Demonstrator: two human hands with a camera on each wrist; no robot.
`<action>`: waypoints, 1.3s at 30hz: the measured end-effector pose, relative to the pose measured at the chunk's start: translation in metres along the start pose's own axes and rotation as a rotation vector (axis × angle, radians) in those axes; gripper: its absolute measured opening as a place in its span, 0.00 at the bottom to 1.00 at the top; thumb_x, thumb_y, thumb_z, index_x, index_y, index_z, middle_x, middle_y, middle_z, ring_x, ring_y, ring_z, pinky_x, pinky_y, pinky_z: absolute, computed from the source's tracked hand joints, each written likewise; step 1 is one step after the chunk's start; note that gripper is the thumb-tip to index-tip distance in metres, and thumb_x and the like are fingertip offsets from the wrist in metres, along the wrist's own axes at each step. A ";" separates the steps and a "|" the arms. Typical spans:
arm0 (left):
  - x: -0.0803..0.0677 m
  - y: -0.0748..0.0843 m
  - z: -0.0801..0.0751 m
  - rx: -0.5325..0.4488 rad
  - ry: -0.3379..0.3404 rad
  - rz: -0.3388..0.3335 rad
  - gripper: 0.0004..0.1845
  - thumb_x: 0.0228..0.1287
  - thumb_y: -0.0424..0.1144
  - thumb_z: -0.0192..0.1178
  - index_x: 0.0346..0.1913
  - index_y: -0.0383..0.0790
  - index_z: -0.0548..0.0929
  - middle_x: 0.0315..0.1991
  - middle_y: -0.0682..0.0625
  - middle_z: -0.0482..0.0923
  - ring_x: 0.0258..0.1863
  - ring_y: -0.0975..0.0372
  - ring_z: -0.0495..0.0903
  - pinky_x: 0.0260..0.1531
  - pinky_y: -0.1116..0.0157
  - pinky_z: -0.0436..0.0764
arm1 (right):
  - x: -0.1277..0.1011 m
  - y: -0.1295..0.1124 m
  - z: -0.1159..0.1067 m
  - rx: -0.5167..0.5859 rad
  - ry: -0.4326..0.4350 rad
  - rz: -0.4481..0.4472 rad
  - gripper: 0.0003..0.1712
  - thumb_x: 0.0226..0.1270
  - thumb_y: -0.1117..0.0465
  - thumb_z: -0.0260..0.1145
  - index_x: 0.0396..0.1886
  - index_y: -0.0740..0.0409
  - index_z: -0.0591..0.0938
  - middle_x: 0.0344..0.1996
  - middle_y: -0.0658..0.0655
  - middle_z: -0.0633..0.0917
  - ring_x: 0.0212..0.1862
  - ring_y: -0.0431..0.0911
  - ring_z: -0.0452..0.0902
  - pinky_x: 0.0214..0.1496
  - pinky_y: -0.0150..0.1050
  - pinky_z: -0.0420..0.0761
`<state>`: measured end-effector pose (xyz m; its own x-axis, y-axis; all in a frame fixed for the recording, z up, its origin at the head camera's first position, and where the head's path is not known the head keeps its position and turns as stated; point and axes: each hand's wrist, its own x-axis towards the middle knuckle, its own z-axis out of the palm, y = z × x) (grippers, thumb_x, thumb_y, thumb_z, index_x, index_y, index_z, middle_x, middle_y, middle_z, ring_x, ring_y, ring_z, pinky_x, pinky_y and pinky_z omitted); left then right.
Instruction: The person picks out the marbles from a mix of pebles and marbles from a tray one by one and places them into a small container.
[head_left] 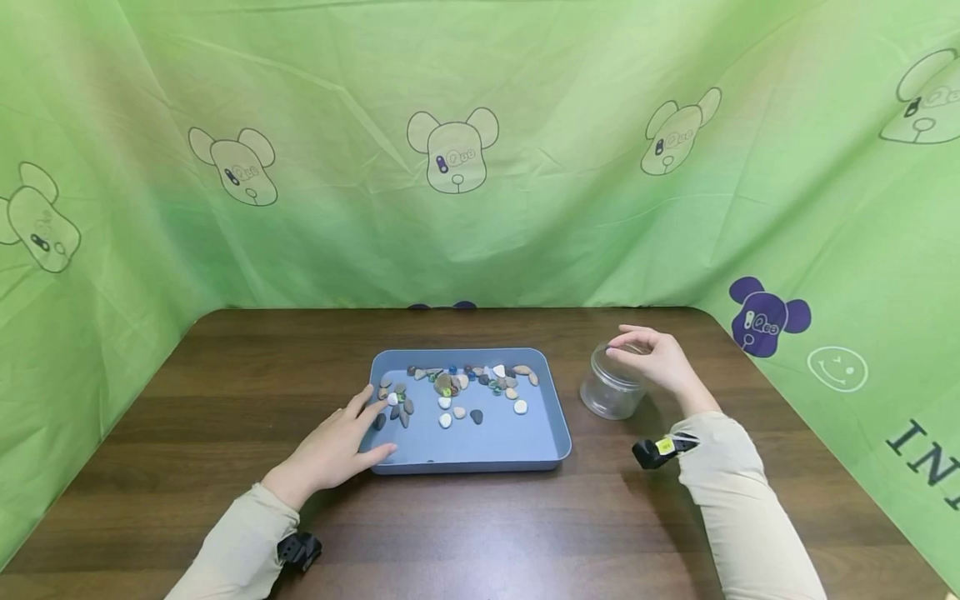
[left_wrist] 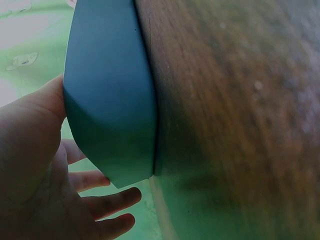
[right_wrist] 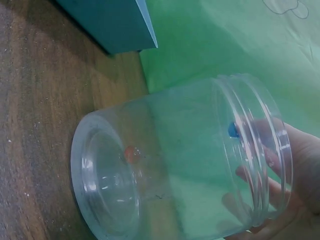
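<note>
A shallow blue tray (head_left: 480,446) holds scattered pebbles and glass marbles. My left hand (head_left: 337,442) lies at its left edge with fingers spread, thumb over the near left corner and fingertips near a white pebble (head_left: 393,399). In the left wrist view the tray's outer wall (left_wrist: 110,90) stands beside that hand (left_wrist: 45,165). To the tray's right, a clear jar (head_left: 611,398) stands upright without a lid. Above its mouth, my right hand (head_left: 654,360) pinches a small blue marble (right_wrist: 233,130), seen through the jar wall. A small orange spot (right_wrist: 131,154) shows low in the jar.
Tray and jar stand on a brown wooden table (head_left: 240,400). A green cloth (head_left: 337,233) with bear drawings hangs around its back and sides. Black wrist cameras (head_left: 300,550) are strapped to both sleeves.
</note>
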<state>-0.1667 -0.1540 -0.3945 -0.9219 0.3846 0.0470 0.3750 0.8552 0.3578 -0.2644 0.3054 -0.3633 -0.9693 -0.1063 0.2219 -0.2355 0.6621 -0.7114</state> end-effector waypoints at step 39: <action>-0.002 0.001 0.000 -0.011 0.002 -0.003 0.35 0.63 0.54 0.57 0.67 0.36 0.65 0.71 0.33 0.53 0.64 0.41 0.67 0.64 0.44 0.65 | 0.005 -0.033 0.002 -0.046 0.038 -0.105 0.14 0.59 0.59 0.67 0.40 0.65 0.83 0.55 0.67 0.79 0.61 0.59 0.70 0.64 0.49 0.67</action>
<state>-0.1648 -0.1539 -0.3942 -0.9233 0.3812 0.0479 0.3711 0.8525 0.3682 -0.2619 0.2816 -0.3404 -0.9358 -0.1497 0.3193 -0.3316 0.6819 -0.6520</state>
